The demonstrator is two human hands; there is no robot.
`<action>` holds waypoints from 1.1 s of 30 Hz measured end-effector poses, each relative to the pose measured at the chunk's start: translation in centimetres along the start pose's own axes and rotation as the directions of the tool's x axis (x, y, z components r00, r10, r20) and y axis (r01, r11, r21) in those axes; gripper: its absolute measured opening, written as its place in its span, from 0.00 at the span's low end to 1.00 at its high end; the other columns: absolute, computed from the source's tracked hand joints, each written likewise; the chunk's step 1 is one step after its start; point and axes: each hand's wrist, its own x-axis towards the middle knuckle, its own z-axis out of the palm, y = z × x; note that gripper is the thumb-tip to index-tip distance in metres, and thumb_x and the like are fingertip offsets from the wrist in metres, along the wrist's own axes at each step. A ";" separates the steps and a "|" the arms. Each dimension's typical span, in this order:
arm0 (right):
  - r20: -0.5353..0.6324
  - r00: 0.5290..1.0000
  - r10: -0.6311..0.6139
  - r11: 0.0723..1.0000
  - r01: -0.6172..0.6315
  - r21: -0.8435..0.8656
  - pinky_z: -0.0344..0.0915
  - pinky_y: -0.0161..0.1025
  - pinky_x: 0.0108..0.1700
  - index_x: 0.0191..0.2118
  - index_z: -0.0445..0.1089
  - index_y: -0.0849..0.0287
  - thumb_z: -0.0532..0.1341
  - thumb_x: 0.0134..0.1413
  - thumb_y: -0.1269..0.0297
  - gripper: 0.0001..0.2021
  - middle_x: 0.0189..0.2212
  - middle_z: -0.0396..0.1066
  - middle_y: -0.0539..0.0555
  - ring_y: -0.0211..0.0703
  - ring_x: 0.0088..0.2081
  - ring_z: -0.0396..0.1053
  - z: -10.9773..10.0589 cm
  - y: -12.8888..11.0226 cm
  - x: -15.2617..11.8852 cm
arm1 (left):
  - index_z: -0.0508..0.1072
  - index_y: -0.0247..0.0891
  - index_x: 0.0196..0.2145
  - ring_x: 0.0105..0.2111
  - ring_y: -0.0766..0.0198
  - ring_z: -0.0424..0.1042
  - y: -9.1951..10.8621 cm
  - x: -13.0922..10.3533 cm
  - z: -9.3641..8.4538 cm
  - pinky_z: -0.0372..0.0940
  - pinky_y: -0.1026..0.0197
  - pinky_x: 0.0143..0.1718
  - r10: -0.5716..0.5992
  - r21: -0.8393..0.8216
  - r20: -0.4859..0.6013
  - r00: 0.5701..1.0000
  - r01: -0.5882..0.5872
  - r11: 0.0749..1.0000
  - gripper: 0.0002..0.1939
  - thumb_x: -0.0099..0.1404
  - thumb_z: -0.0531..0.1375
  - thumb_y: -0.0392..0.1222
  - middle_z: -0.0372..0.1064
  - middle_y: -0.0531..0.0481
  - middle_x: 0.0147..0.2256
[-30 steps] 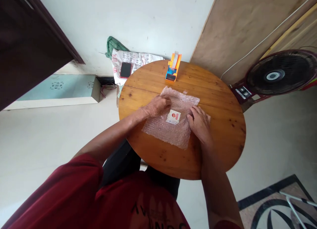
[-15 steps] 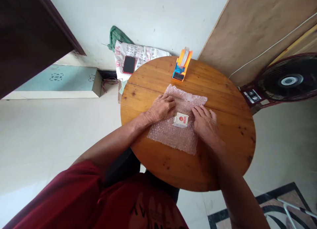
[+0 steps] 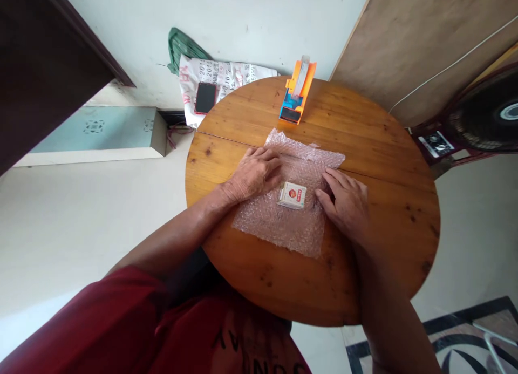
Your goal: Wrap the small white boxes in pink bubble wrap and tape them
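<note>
A sheet of pinkish bubble wrap [image 3: 283, 228] lies spread on the round wooden table [image 3: 259, 277]. Near its middle rests a small white box [image 3: 292, 195] with a red and orange print on top. My left hand [image 3: 259, 171] presses on the sheet's left side, fingers loosely bent and apart. On the right edge of the wrap lies my right hand [image 3: 346, 201], thumb and fingers spread, close to the box. Neither hand touches the box.
An orange and blue tape dispenser [image 3: 297, 93] stands at the table's far side. Beyond the table's left edge, a black phone [image 3: 205, 97] lies on a printed white sack [image 3: 234, 74]. A fan [image 3: 493, 112] is at the right.
The view has shifted and come slightly closer. My right thumb has spread away from the fingers. The box and bubble wrap stay in place on the table.
</note>
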 end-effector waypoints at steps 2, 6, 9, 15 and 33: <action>0.036 0.999 -0.018 1.000 0.018 -0.006 0.54 0.59 0.63 0.64 0.63 0.61 0.54 0.65 0.49 0.29 0.66 0.62 0.63 0.61 0.65 0.60 -0.2 0.0 -0.2 | 0.75 0.35 0.49 0.53 0.47 0.67 -0.1 -0.1 0.0 0.57 0.47 0.54 -0.004 0.010 0.001 1.000 0.004 1.000 0.17 0.69 0.57 0.48 0.71 0.40 0.54; 0.141 0.988 -0.063 0.998 0.063 0.008 0.51 0.62 0.65 0.70 0.54 0.63 0.58 0.58 0.43 0.40 0.70 0.54 0.66 0.66 0.68 0.53 -0.6 0.5 -0.6 | 0.75 0.36 0.49 0.53 0.48 0.68 -0.3 0.0 0.2 0.58 0.47 0.54 -0.003 0.016 -0.011 1.000 0.003 1.000 0.17 0.69 0.57 0.48 0.71 0.41 0.54; 0.196 0.977 -0.087 0.996 0.079 0.047 0.50 0.62 0.67 0.71 0.51 0.60 0.60 0.55 0.42 0.44 0.71 0.50 0.65 0.67 0.69 0.51 -0.9 1.3 -0.8 | 0.74 0.36 0.50 0.54 0.48 0.69 -0.5 0.1 -0.1 0.59 0.46 0.55 0.004 0.020 0.026 1.000 -0.004 1.000 0.16 0.70 0.56 0.46 0.71 0.40 0.55; 0.247 0.962 -0.115 0.989 0.087 0.122 0.47 0.64 0.68 0.72 0.52 0.58 0.64 0.49 0.39 0.48 0.72 0.49 0.64 0.69 0.71 0.46 -0.9 2.9 -1.1 | 0.71 0.36 0.54 0.63 0.47 0.62 0.4 -2.2 -1.5 0.60 0.45 0.60 -0.003 0.077 0.140 0.990 -0.007 0.997 0.18 0.68 0.57 0.42 0.64 0.38 0.61; -0.176 0.978 -0.113 0.959 0.153 0.238 0.61 0.56 0.53 0.50 0.76 0.55 0.61 0.58 0.54 0.18 0.47 0.78 0.58 0.58 0.50 0.71 -1.9 0.7 -1.4 | 0.74 0.40 0.50 0.60 0.50 0.65 9.0 -11.9 -1.1 0.49 0.39 0.67 0.104 0.057 -0.074 0.992 -0.100 0.993 0.14 0.68 0.60 0.44 0.74 0.45 0.52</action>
